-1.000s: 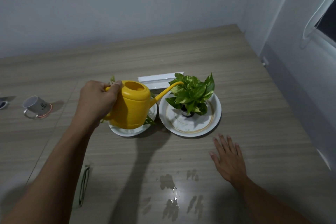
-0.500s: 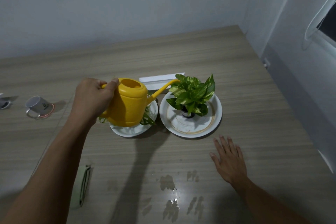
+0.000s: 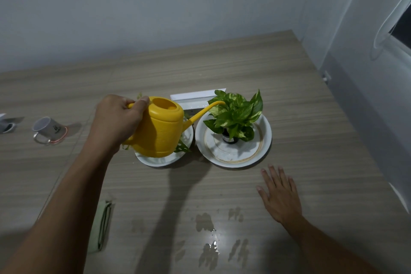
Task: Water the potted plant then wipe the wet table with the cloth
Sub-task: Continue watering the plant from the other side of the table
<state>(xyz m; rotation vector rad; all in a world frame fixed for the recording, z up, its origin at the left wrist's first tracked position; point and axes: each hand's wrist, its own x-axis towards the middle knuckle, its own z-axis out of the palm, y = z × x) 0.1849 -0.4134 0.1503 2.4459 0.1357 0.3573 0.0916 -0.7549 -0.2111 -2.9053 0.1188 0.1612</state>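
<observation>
My left hand (image 3: 115, 121) grips the handle of a yellow watering can (image 3: 161, 129), held above a white plate (image 3: 155, 160). Its spout tip reaches the leaves of the small potted plant (image 3: 235, 113), which stands in a dark pot on a larger white plate (image 3: 264, 140). Flat on the table, my right hand (image 3: 279, 196) rests with fingers spread, in front of that plate. Water patches (image 3: 208, 224) lie on the wooden table near the front. A folded green cloth (image 3: 101, 227) lies by my left forearm, partly hidden by it.
A second leafy plant (image 3: 182, 147) on the left plate is mostly hidden behind the can. A white tray (image 3: 195, 97) lies behind the plates. A mug (image 3: 47, 128) lies on its side at the far left. A wall and window frame close the right side.
The watering can dipped a little lower half a second ago and has come back up, its spout tip staying at the plant's leaves. My right hand has not moved.
</observation>
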